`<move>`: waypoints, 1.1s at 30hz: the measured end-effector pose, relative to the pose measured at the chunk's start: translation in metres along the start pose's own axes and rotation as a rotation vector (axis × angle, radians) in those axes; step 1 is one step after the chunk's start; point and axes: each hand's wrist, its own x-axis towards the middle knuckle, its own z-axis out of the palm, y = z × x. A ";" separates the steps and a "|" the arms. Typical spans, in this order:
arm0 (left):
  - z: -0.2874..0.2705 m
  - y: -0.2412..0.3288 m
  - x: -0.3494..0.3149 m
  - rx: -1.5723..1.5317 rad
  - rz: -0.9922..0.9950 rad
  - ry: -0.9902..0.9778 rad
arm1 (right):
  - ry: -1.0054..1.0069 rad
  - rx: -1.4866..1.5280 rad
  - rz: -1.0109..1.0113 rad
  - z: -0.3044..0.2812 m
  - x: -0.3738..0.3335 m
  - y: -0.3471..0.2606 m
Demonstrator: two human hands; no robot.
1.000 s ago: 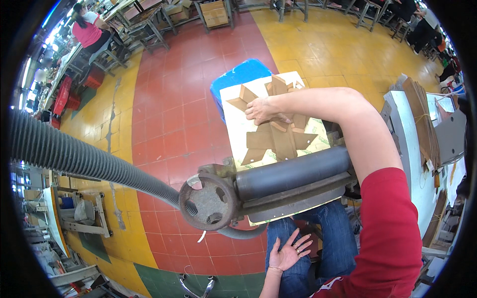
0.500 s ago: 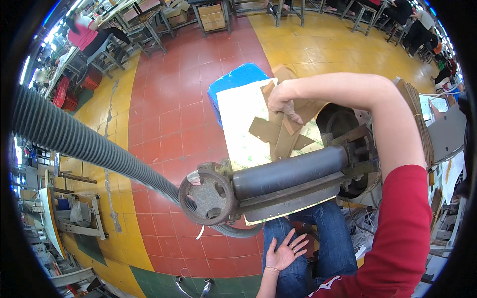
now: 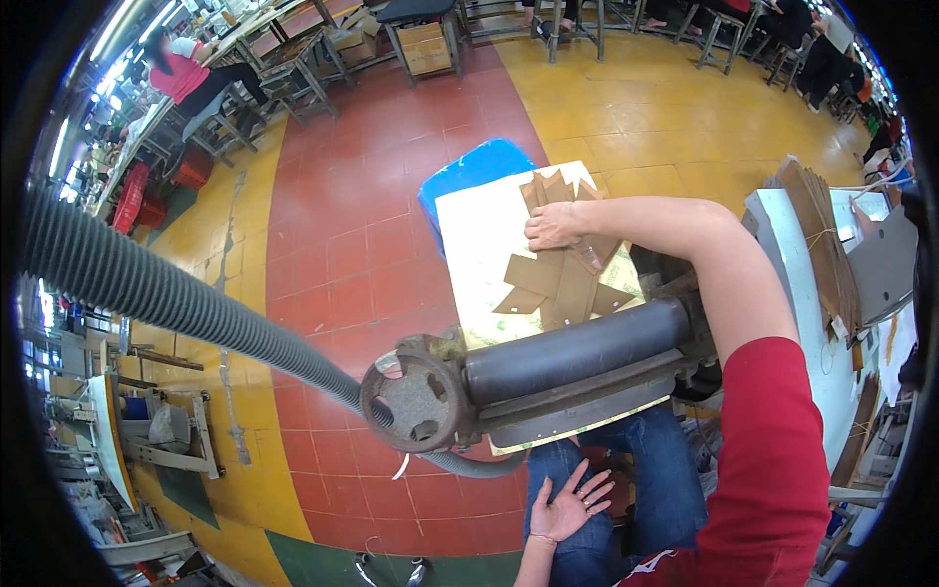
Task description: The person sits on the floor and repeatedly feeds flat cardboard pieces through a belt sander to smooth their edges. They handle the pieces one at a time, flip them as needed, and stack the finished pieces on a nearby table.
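My right hand reaches over a dark machine roller and grips the edge of a brown cardboard cut-out on a pile of jagged cardboard cut-outs. The pile lies on a pale board, which rests on a blue base. My left hand rests palm up on my lap, against blue jeans, with its fingers spread and nothing in it.
A ribbed grey hose runs from the left edge to the roller's rusty round end plate. Flat cardboard sheets stand on a white machine table at right. Seated people work at tables in the far left and top right corners.
My right hand lifted cardboard pieces off the pale board and brought them back down, a little to the left. The left hand stayed on my lap.
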 end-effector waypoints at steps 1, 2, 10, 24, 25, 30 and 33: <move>0.001 0.000 0.001 -0.011 -0.006 0.002 | 0.038 0.019 -0.042 -0.004 -0.003 0.002; 0.003 0.000 0.001 -0.016 -0.008 0.006 | 0.003 0.025 -0.058 -0.008 -0.005 0.003; 0.000 -0.001 0.002 0.008 0.008 0.024 | -0.163 0.097 -0.031 -0.027 -0.006 -0.006; -0.001 -0.003 0.004 -0.070 0.005 -0.071 | -0.225 0.233 0.062 -0.038 -0.021 -0.011; 0.002 -0.002 0.002 0.036 0.024 0.013 | -0.224 0.248 0.051 -0.040 -0.022 -0.012; 0.011 -0.002 0.001 0.101 0.030 0.078 | -0.223 0.309 0.195 -0.058 -0.038 -0.012; 0.013 -0.004 0.001 0.122 0.034 0.079 | -0.104 0.451 0.329 -0.079 -0.062 -0.001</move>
